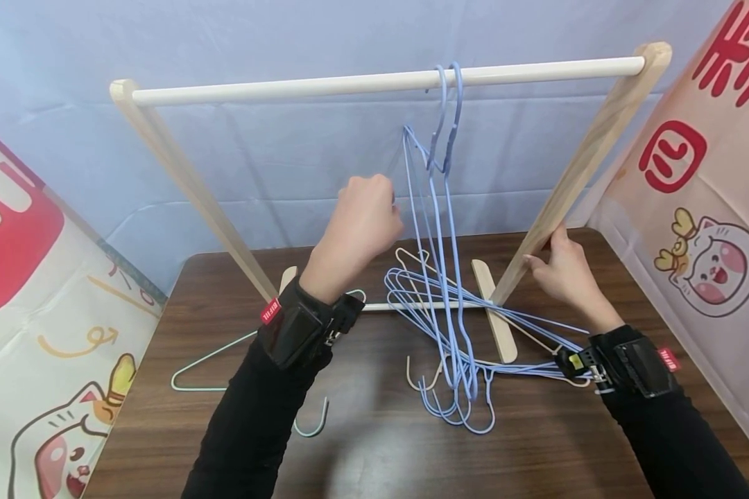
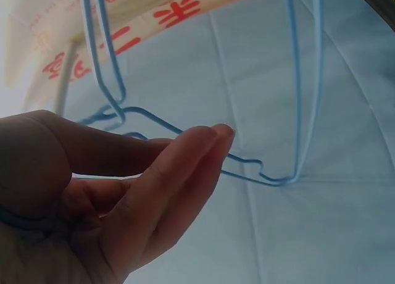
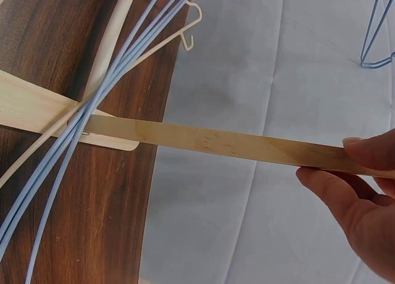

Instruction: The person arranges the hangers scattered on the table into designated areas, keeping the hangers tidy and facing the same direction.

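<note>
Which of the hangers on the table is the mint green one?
The mint green hanger lying apart at the table's left, under the left forearm; the others are blue or cream.

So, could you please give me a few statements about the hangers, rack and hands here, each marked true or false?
1. Blue hangers hang on the rail. True.
2. The right hand grips a hanger. False: it holds the rack's leg.
3. The left hand is raised at the hanging hangers. True.
4. The table holds only blue hangers. False: a green hanger and a cream one lie there too.
5. The rail is blue. False: it is white.
</note>
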A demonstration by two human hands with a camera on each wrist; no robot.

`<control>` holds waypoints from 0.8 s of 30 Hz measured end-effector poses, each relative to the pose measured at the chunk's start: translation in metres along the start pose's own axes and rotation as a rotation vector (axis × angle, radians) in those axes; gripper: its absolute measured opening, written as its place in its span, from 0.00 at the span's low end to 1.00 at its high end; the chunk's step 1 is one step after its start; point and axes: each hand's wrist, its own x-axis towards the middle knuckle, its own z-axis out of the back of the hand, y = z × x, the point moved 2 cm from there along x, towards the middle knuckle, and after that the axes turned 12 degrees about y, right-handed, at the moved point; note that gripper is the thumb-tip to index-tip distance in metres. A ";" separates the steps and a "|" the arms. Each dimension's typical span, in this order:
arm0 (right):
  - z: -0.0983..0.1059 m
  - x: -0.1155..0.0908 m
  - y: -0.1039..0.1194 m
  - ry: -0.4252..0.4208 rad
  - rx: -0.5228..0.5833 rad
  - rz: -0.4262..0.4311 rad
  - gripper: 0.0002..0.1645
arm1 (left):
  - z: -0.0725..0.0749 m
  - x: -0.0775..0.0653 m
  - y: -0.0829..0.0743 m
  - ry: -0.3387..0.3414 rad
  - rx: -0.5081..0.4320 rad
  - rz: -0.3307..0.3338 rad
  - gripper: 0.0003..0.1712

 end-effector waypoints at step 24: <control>0.000 -0.001 -0.001 0.009 -0.003 -0.007 0.28 | -0.049 -0.024 0.081 0.176 -0.025 0.200 0.11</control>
